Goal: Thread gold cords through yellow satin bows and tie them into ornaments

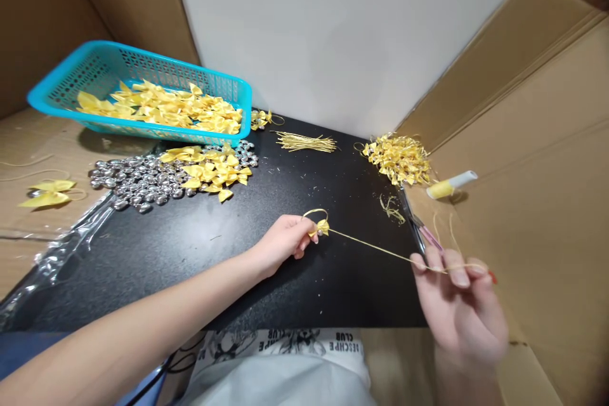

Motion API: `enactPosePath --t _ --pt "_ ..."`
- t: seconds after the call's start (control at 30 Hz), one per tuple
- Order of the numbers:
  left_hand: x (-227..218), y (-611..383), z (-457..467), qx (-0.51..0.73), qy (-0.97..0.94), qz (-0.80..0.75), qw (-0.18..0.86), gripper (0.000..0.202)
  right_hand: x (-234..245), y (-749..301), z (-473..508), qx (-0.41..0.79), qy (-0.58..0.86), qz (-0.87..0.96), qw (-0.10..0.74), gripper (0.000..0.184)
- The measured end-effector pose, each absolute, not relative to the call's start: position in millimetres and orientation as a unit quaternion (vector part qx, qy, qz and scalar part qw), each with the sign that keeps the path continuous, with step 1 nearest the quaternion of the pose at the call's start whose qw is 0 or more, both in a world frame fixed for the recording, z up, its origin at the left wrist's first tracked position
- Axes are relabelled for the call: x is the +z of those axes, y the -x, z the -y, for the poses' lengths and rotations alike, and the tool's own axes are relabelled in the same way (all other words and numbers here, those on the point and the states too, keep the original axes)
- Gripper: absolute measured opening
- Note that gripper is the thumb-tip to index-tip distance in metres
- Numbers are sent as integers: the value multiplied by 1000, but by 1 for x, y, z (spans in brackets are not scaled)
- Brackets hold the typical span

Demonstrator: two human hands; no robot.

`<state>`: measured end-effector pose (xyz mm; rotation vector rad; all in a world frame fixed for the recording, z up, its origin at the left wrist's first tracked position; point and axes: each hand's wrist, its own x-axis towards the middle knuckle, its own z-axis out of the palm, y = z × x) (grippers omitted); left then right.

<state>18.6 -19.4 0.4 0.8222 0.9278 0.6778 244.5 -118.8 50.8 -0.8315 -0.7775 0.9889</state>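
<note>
Over the middle of the black table, my left hand pinches a small yellow ribbon bow. A thin gold cord loop curves up above the bow. From the bow, a gold cord runs taut to the right. My right hand, palm up, has this cord lying across its bent fingers, with the loose end past them. Just beyond the right hand lie scissors with pinkish handles, partly hidden by the fingers.
A blue basket of yellow bows stands back left, with silver beads and more bows before it. A bundle of gold cords lies at the back. Finished-looking bows are piled right, near cord scraps and a white-and-yellow tube. Cardboard walls flank the table.
</note>
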Motion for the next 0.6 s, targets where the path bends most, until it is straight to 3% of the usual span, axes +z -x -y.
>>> enactPosePath --t 0.27,0.6 --pt "-4 -15 18 401 -381 -354 754 14 37 -242 124 436 412 293 745 10" --pt "-2 -16 15 381 -290 -306 823 14 25 -263 130 435 422 224 763 16"
